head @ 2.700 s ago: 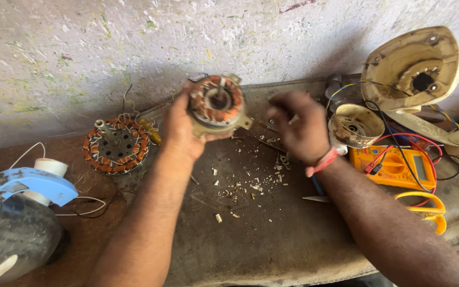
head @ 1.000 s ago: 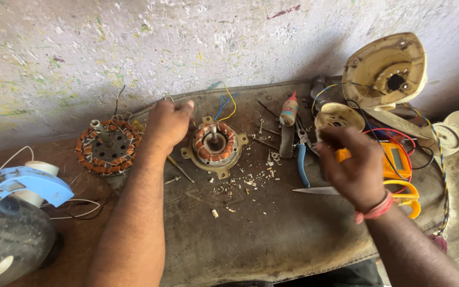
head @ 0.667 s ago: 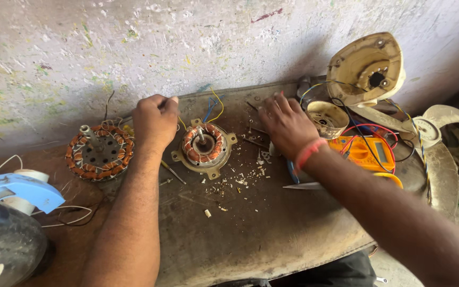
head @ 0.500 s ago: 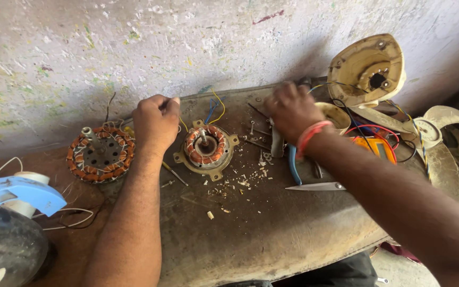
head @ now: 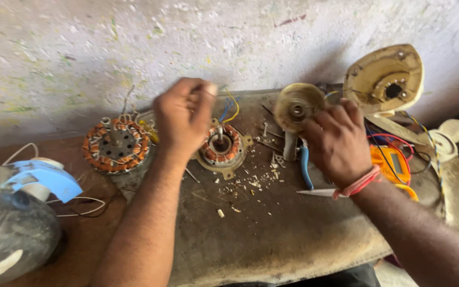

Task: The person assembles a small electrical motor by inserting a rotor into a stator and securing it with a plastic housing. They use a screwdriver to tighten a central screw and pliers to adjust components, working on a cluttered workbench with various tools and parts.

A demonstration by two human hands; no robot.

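Since half a second ago our right hand (head: 338, 141) has lifted the round cream-coloured motor end cap (head: 297, 105) off the bench, and our left hand (head: 183, 119) has drifted right, now partly covering the small copper-wound stator in its metal frame (head: 223, 146). Going left to right: at the near left stands a clear plastic jar (head: 11, 234) with a blue plastic piece (head: 46, 178) beside it, then the larger copper-wound stator (head: 115, 144) farther back. The left hand is blurred; its fingers look curled, but we cannot tell whether they pinch anything. The right fingers are closed on the cap's right edge, holding it up above the blue-handled pliers (head: 305, 166). We judge the cap rigid and fairly light, best gripped by its rim, away from the centre bearing. Farthest right lie the yellow multimeter (head: 394, 162) and the cream fan housing (head: 386, 79).
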